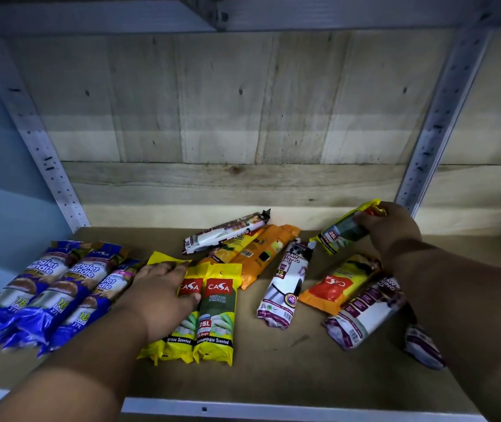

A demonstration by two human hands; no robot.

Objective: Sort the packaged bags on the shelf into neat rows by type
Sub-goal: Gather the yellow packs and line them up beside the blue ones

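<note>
Three blue packs point(45, 295) lie side by side at the shelf's left. Beside them sit yellow Casa packs point(217, 312) in a row; my left hand point(164, 287) rests flat on the leftmost yellow ones, fingers spread. My right hand point(387, 228) is closed around another yellow pack point(345, 229), tilted at the back right. Orange packs point(261, 254) and a white drawstring pack point(228, 229) lie jumbled at the middle back. More white drawstring packs point(285, 284) point(365, 315) and an orange pack point(334, 286) are scattered on the right.
The brown shelf board point(273, 376) has a metal front edge point(273, 411). A wooden plank wall point(228, 117) closes the back. Perforated metal uprights point(45, 153) point(438, 126) stand at both rear corners, and another shelf point(121, 16) hangs overhead.
</note>
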